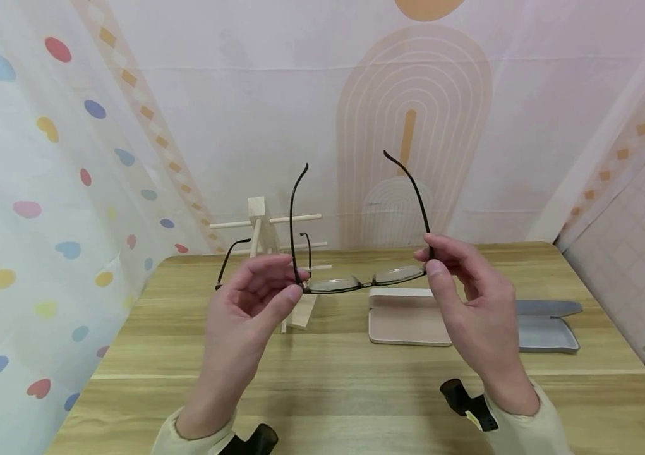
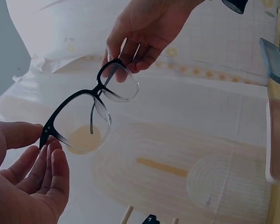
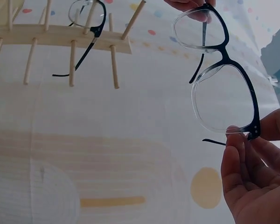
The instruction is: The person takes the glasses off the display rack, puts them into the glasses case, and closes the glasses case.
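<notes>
A pair of black-rimmed eyeglasses (image 1: 366,285) is held up above the table, both temples unfolded and pointing away from me. My left hand (image 1: 256,303) pinches the left hinge corner between thumb and fingers. At the opposite corner, my right hand (image 1: 472,303) grips the frame and temple the same way. In the left wrist view the eyeglasses (image 2: 79,93) show a dark upper rim and a clear lower rim. The right wrist view shows the right hand's thumb and fingertips on the frame's corner.
Behind my left hand stands a wooden peg rack (image 1: 256,208) carrying a second pair of glasses (image 3: 97,30). An open pink glasses case (image 1: 407,325) and an open grey-blue case (image 1: 546,333) lie on the wooden table (image 1: 356,392). A patterned curtain hangs behind.
</notes>
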`<action>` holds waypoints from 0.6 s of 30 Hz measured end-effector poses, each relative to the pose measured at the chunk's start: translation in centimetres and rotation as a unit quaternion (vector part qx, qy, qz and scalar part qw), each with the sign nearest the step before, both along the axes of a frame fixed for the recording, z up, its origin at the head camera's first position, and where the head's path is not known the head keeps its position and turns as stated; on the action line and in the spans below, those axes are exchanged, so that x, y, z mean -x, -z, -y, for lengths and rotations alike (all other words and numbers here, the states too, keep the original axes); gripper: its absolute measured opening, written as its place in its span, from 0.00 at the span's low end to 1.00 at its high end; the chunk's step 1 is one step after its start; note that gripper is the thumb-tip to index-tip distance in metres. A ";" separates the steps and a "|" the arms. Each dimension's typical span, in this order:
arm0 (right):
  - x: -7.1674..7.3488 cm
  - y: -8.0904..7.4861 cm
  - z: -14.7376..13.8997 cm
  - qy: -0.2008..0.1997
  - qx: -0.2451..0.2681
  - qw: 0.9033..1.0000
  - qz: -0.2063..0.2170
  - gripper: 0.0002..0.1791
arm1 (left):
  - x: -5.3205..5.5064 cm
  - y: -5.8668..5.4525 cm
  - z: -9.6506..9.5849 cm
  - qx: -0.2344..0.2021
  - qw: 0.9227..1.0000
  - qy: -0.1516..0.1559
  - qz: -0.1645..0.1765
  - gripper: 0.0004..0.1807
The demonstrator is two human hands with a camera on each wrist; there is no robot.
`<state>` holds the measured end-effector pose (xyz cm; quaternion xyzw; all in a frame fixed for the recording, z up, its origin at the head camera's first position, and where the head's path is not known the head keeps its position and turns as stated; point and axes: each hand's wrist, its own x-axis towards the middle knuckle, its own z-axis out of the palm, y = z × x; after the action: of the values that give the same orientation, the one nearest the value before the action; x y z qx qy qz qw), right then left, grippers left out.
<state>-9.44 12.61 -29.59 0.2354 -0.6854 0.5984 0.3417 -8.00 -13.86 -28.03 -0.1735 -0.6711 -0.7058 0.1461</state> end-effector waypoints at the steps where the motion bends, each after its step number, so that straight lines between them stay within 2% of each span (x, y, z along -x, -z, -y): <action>1: 0.0 0.1 -0.2 0.002 -0.004 1.000 -0.001 0.18 | 0.1 0.1 -0.1 0.000 1.000 0.001 0.003 0.18; 7: 0.1 0.7 -1.2 0.011 -0.021 1.000 0.002 0.19 | 0.5 1.0 -1.0 0.000 1.000 0.009 0.017 0.20; 12: 0.1 1.3 -2.1 0.030 -0.043 0.999 0.001 0.18 | 0.8 1.6 -1.8 0.002 0.999 0.016 0.042 0.20; 18: 0.0 2.1 -3.0 0.053 -0.079 0.995 0.020 0.19 | 1.0 2.1 -2.6 -0.001 0.998 0.022 0.060 0.20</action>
<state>-9.44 15.62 -31.72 0.2131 -0.7483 0.5284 0.3398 -8.96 -11.25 -30.18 -0.1454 -0.6737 -0.7190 0.0896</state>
